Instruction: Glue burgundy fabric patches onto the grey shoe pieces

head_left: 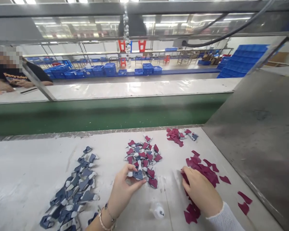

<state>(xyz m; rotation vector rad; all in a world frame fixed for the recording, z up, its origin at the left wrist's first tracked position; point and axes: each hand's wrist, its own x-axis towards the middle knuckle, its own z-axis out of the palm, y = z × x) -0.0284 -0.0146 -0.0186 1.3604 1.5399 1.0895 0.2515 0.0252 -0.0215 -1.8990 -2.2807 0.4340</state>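
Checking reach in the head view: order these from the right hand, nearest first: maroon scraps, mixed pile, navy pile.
1. Maroon scraps: touching the right hand, on the right of the table.
2. Mixed pile: left of that hand, mid-table.
3. Navy pile: far left.

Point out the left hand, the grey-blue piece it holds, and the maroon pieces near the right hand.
Left hand (121, 192): head view, on the back of the hand.
Grey-blue piece (138, 175): head view, on its visible face.
Maroon pieces (203, 170): head view, on the pile's middle.
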